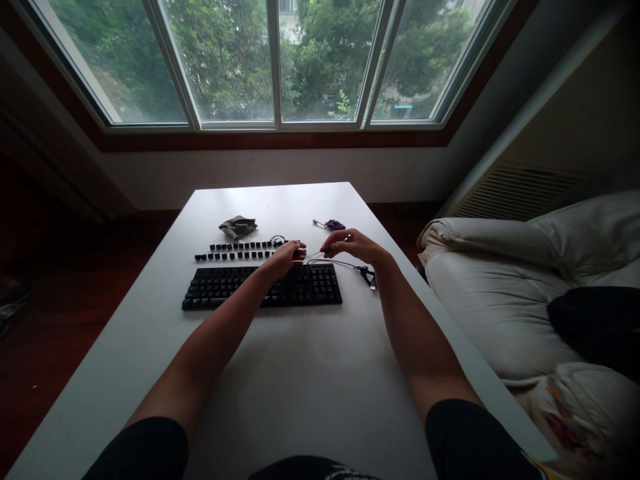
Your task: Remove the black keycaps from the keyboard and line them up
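A black keyboard [225, 288] lies on the white table in front of me. Over its upper edge, my left hand [286, 260] is closed, its fingertips pinched around something small and dark that I cannot make out. To the right, my right hand [359, 245] pinches the dark handle of a wire keycap puller [314, 255], whose thin wires point toward my left fingertips. Behind the keyboard, several black keycaps [240, 255] stand in two rows, partly hidden by my left hand. The keyboard cable [367, 275] lies bundled beneath my right wrist, its plug on the table.
A crumpled grey cloth [238, 227] rests at the back left of the table [300, 373]. Farther right is a purple item [335, 225] beside a small pale-ended stick [319, 223]. A light sofa [490, 300] stands to the right; a window [230, 67] is ahead.
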Demonstrator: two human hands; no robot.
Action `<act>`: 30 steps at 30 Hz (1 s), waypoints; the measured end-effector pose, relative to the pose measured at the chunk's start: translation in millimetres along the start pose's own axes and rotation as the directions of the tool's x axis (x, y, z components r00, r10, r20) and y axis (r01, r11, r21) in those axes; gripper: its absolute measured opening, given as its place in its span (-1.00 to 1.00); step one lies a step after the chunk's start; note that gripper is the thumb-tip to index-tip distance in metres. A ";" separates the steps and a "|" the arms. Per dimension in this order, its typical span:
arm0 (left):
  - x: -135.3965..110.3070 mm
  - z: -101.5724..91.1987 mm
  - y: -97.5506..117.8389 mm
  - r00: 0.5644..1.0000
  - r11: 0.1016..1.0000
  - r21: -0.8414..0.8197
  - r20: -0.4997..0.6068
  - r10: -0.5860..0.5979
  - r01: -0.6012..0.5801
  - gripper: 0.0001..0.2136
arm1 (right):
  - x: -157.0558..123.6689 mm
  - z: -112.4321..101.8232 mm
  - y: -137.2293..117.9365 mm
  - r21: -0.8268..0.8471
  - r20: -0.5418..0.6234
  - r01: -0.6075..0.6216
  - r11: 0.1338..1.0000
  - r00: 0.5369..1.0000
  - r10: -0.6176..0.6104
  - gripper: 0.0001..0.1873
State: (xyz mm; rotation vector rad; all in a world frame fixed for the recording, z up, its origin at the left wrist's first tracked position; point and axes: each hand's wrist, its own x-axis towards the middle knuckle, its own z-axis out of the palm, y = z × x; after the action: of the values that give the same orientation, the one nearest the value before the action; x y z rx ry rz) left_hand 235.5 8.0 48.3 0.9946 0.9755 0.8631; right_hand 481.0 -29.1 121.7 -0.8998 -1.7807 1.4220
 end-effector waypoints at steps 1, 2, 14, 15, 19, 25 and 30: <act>1.0 -0.1 0.3 0.999 0.999 -0.020 -0.007 -0.032 0.032 -0.91 | 0.0 -0.5 0.1 -0.001 -0.005 0.002 1.000 1.000 -0.002 -0.68; 1.2 -0.2 0.3 0.999 0.998 -0.041 -0.005 -0.053 0.052 -0.90 | 0.1 -0.8 0.3 -0.003 -0.010 0.003 1.000 1.000 -0.003 -0.68; 2.8 -3.1 -5.1 0.985 0.968 0.184 0.054 0.162 -0.170 -0.81 | 0.7 -1.9 2.6 -0.004 -0.021 0.018 1.000 1.000 -0.018 -0.66; 3.9 -3.6 -4.8 0.976 0.933 0.287 0.046 0.213 -0.217 -0.80 | 0.7 -1.9 2.3 -0.001 -0.020 0.018 1.000 1.000 -0.018 -0.65; 6.8 -3.2 -1.6 0.898 0.601 0.708 0.110 0.425 -0.371 -0.79 | 0.9 -1.5 1.9 0.015 -0.027 0.023 1.000 0.999 -0.023 -0.64; 19.7 8.5 -0.5 0.847 0.191 0.902 0.268 0.460 -0.389 -0.80 | 1.4 -2.7 4.2 0.023 -0.031 0.039 0.999 0.999 -0.038 -0.65; 34.4 14.4 -7.1 0.837 0.036 0.934 0.300 0.458 -0.355 -0.81 | 1.0 -3.5 2.9 0.014 -0.037 0.049 0.999 0.998 -0.048 -0.63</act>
State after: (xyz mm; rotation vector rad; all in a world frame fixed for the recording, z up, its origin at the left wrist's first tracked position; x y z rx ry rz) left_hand 261.1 33.3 36.2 2.5647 1.3704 0.6330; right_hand 483.7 -25.9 119.5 -0.8643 -1.7509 1.3776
